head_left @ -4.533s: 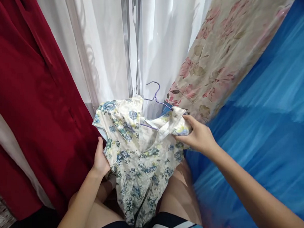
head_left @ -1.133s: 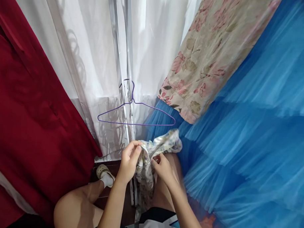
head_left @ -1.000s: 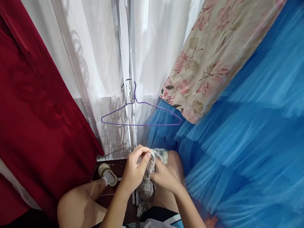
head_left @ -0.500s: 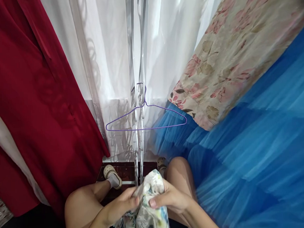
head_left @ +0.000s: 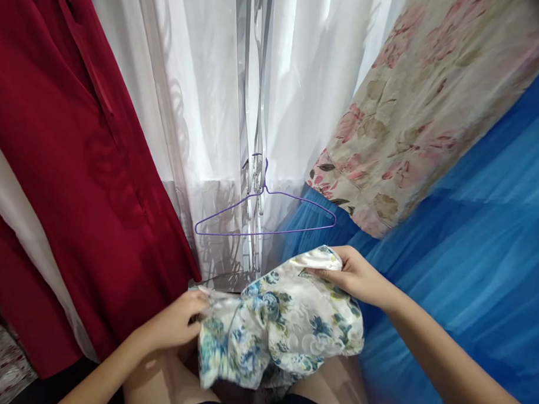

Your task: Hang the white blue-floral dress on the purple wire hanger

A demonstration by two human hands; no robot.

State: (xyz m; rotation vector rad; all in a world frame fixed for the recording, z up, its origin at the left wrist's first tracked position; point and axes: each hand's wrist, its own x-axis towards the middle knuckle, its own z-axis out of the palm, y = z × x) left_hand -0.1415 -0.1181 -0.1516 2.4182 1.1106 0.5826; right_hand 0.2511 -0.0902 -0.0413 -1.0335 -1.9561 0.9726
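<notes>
Floral garment (head_left: 299, 307) is sagging below the purple hanger (head_left: 279, 231), already off it, not yet lying smooth; left hand (head_left: 179, 320) and right hand (head_left: 360, 275) are each clamping grip on its edge.

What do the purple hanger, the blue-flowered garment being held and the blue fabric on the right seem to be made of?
Purple hanger: probably coated metal wire, smooth; it is thin and evenly coloured.
Blue-flowered garment: soft cloth, perhaps cotton, with a slight sheen; it folds and creases loosely.
Blue fabric: possibly tulle, matt, from its gauzy, streaky look; blur leaves that open.
</notes>
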